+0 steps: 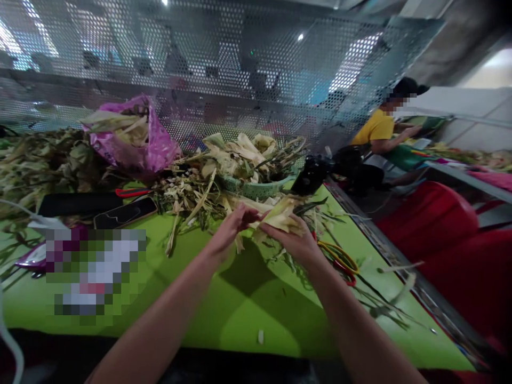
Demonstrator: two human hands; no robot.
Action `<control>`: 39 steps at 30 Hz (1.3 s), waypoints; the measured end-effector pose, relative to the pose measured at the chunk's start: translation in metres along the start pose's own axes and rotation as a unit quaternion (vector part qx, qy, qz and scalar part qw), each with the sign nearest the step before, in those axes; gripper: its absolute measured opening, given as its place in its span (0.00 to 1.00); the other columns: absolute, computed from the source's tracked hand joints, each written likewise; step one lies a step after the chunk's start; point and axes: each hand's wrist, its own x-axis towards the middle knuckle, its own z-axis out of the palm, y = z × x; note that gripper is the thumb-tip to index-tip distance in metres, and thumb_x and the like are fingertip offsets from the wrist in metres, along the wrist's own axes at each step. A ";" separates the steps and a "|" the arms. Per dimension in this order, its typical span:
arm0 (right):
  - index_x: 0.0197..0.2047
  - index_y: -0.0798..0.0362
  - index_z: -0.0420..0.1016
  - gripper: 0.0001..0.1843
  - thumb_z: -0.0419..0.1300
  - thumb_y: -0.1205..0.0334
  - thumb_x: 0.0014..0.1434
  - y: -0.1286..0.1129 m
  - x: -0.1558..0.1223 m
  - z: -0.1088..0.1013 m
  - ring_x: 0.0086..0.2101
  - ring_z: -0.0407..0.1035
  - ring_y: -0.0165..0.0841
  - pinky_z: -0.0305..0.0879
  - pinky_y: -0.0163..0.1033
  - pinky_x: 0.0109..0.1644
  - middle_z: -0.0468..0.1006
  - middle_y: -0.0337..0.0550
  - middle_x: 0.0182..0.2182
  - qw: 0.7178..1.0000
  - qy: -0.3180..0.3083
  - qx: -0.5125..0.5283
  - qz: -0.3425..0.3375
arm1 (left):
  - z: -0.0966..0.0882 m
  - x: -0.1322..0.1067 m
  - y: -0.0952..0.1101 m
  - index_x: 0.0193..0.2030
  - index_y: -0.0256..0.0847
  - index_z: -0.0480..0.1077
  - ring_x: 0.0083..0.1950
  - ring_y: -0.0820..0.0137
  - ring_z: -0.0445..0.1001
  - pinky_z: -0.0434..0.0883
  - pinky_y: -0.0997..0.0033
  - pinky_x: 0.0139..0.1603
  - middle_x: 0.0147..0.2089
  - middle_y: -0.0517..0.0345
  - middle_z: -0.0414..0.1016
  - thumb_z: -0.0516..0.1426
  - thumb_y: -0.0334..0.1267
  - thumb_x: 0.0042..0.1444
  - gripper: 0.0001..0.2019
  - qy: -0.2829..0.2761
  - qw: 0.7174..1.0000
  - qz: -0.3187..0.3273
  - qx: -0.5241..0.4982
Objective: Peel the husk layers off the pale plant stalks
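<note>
Pale yellow corn husks, layered like a loose bundle, are held above the green table by my right hand, whose thumb lies across the near side. My left hand has its fingers curled together at the left edge of the same husks; its fingertips are partly hidden. Beyond my hands stands a green basket heaped with dry husks. Scissors with red and yellow handles lie just right of my right wrist, partly under scraps.
The green tabletop carries a phone, a red cutter, a purple device and loose husk scraps. A pink bag of husks stands behind. Red chairs and a person in yellow are at right.
</note>
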 end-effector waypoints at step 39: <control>0.37 0.54 0.77 0.16 0.68 0.53 0.47 -0.008 0.000 0.002 0.26 0.67 0.31 0.64 0.36 0.30 0.76 0.40 0.27 0.998 0.000 0.048 0.030 | 0.019 -0.011 -0.003 0.49 0.38 0.69 0.27 0.75 0.58 0.57 0.75 0.29 0.28 0.61 0.65 0.56 0.51 0.54 0.21 -0.098 0.986 -0.062 0.124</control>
